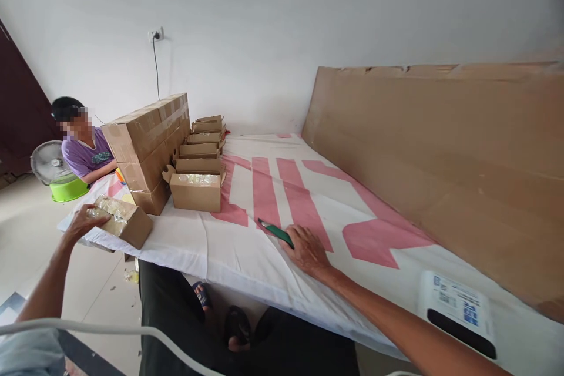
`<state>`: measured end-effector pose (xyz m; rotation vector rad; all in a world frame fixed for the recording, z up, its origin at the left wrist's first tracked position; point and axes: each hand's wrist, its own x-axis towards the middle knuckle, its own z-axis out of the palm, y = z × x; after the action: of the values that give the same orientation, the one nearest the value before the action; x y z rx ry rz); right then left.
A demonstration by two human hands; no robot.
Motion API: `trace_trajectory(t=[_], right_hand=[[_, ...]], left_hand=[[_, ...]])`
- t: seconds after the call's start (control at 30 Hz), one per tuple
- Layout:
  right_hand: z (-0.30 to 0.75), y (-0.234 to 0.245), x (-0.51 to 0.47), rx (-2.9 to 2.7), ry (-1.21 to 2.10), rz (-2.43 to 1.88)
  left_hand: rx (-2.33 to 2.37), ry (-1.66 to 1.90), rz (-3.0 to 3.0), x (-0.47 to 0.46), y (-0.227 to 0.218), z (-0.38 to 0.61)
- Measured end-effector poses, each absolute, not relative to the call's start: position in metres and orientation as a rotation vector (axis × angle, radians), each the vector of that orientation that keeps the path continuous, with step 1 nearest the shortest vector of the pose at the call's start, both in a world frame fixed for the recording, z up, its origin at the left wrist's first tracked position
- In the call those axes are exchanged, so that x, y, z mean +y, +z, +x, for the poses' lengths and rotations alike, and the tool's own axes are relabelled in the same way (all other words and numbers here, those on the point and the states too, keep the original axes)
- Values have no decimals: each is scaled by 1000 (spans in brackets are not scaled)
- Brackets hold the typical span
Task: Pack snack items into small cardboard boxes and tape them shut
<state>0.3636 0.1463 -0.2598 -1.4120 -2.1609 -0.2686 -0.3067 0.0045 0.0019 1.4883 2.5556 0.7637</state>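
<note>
My left hand (87, 221) grips the end of a small cardboard box (127, 224) at the table's near left edge. Shiny clear tape or plastic shows on that box, which sits slightly tilted. My right hand (306, 249) rests on the cloth, closed around a green utility knife (277, 231) that points away to the left. Whether its blade is out is too small to tell. Between my hands and farther back stands an open cardboard box (196, 195) with clear plastic inside, at the front of a row of similar open boxes (200, 151).
A stack of taped cartons (147, 144) rises behind the left box. A person (88, 155) leans at the far left by a fan (49, 161). A large cardboard sheet (432, 170) leans along the right. A white device (458, 311) lies near my right forearm.
</note>
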Motion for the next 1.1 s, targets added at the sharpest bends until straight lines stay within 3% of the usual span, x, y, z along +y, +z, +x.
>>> trace_trajectory(t=[0.2, 0.47, 0.67, 0.83, 1.1], right_hand=[[361, -251, 144, -2180, -213, -1475], [357, -231, 138, -2136, 22, -1524], [330, -196, 118, -1801, 540, -1486], [280, -165, 75, -1532, 1154, -1153], [250, -135, 71, -1459, 1153, -1097]], left_hand=[[2532, 554, 1598, -8, -18, -189], [2277, 668, 1894, -25, -39, -64], [1917, 969, 1796, -16, -50, -68], [1667, 1104, 1590, -13, -56, -84], [1454, 1134, 1409, -5, -60, -89]])
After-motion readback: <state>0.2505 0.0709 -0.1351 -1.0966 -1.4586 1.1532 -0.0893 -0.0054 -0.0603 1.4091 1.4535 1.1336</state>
